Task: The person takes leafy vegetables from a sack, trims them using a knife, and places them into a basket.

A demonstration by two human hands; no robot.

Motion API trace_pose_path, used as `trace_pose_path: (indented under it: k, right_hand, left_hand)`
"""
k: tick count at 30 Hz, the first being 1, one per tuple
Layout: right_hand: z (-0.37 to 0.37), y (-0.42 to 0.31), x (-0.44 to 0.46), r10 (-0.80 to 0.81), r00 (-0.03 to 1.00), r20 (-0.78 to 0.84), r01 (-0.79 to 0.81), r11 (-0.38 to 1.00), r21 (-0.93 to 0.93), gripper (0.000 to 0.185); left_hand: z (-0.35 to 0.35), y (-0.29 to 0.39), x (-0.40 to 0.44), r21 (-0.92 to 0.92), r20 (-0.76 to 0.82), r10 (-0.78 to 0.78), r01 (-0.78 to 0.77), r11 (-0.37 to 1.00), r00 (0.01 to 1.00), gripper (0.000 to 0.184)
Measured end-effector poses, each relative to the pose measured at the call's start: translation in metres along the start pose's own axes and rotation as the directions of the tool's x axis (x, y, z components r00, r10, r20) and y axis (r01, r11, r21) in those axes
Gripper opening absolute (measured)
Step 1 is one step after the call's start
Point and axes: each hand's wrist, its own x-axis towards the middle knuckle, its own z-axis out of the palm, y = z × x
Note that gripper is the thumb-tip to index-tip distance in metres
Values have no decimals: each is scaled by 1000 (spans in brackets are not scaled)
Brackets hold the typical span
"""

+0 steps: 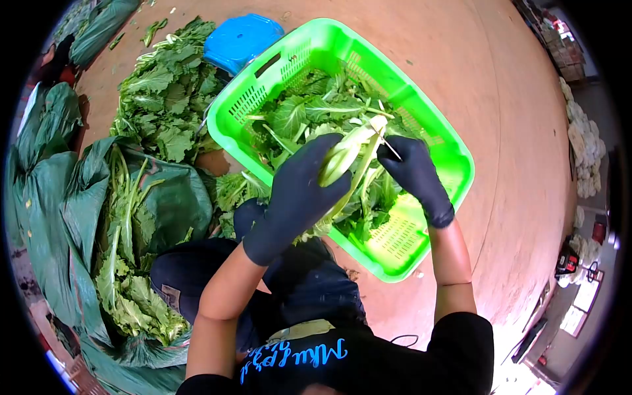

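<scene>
In a black glove, my left hand (306,191) is wrapped round the pale stem of a leafy green vegetable (352,150), held over a bright green basket (454,155). My right hand (411,168), also gloved in black, is closed on a small knife (392,150) whose thin blade lies by the cut end of the stem. The knife's handle is hidden in my fingers. Loose leafy greens (289,117) fill much of the basket below both hands.
A blue plastic stool (242,41) stands behind the basket's left corner. Left of it lies a pile of greens (172,92). Green sheeting (62,217) with more greens on it spreads along the left. White bundles (582,141) line the far right.
</scene>
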Motion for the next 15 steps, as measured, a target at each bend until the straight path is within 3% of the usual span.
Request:
trace_pose_path:
  k: [1,3,4,6,8,9,10,11,13,15]
  right_hand:
    - [12,27,-5,44,999,24,-45,998,42,18]
    - [27,64,-17,293,955,42,-288,953,-95,22]
    - [27,69,-22,341,940,7,-339,937,-85,23]
    - [22,62,-23,261,962,-85,-246,956,161,21]
    - [11,19,-27,202,974,-102,-136,881,452,28]
    - [5,-5,-24,150,985,-89,-66,793,606,37]
    - [2,-15,-19,107,994,-35,-59,763,644,43]
    - [0,-22,-13,59,998,18,-56,731,680,48]
    - [0,-32,1,18,991,135,-117,616,779,39]
    - [8,-39,11,48,973,226,-210,597,774,37]
  left_hand:
    - [3,-3,-1,19,10,34,-34,999,999,44]
    - [6,-14,-1,-20,26,-6,7,1000,1000,43]
    - [9,-19,0,-20,22,2,-1,1000,1000,43]
    - [13,-28,3,-66,43,-14,17,998,999,43]
    - [11,-27,8,-279,160,-128,169,945,979,46]
    - [10,-25,9,-471,270,-214,322,821,939,47]
    - [8,-24,10,-601,365,-279,454,658,888,49]
    - [8,-27,12,-684,443,-285,526,505,850,50]
    - [1,-39,7,-747,452,-445,601,284,773,49]
    - [-4,-48,5,-808,338,-464,506,303,819,49]
